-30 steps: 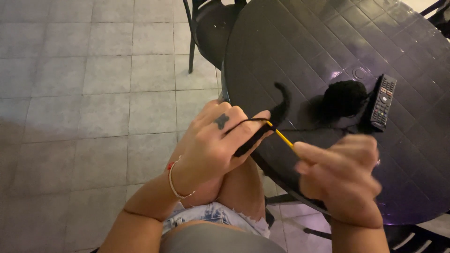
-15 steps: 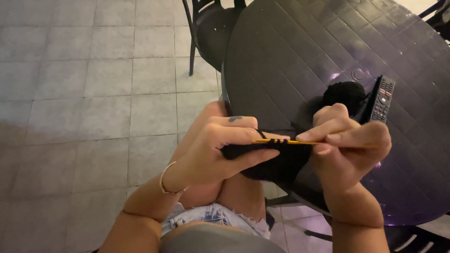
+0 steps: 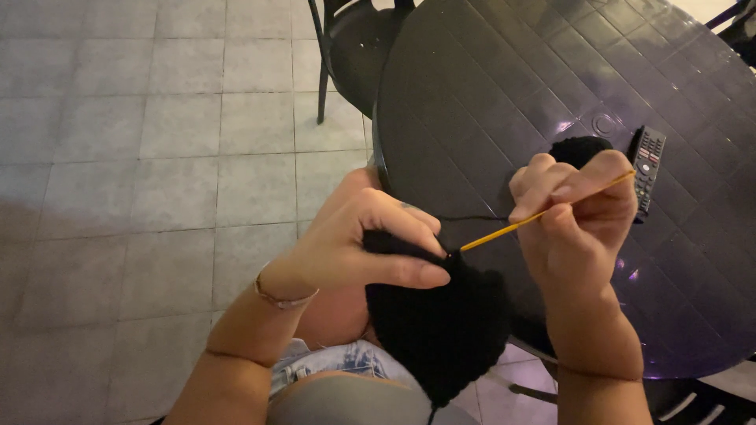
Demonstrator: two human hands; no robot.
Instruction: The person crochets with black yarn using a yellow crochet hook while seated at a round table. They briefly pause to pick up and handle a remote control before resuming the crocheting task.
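My left hand (image 3: 358, 240) pinches the top edge of a black crocheted piece (image 3: 437, 323) that hangs down over my lap. My right hand (image 3: 575, 212) grips a thin yellow crochet hook (image 3: 504, 228) whose tip sits in the fabric right by my left thumb. A strand of black yarn (image 3: 472, 218) runs from the work toward my right hand. Behind my right hand, a black yarn ball (image 3: 579, 148) lies on the dark round table (image 3: 488, 94), partly hidden by my fingers.
A black remote control (image 3: 647, 165) lies on the table to the right of the yarn ball. A dark chair (image 3: 354, 47) stands at the table's far left side. Grey floor tiles (image 3: 157, 157) fill the left half. A thin bracelet (image 3: 283, 297) circles my left wrist.
The black piece has turned and now hangs broad below my left hand. My right hand rose and moved right, angling the hook upward; its tip stays in the fabric.
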